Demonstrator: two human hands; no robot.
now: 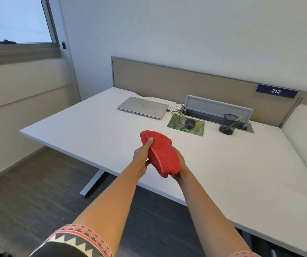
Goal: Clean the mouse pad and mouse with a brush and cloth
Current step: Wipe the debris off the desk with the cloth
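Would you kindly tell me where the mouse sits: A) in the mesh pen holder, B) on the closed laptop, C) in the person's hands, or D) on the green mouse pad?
D: the mouse rests on the green mouse pad, while the left hand and right hand grip the red cloth.

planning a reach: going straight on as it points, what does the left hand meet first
Beyond the red cloth it grips, bare desk, then probably the mouse pad; depth unclear.
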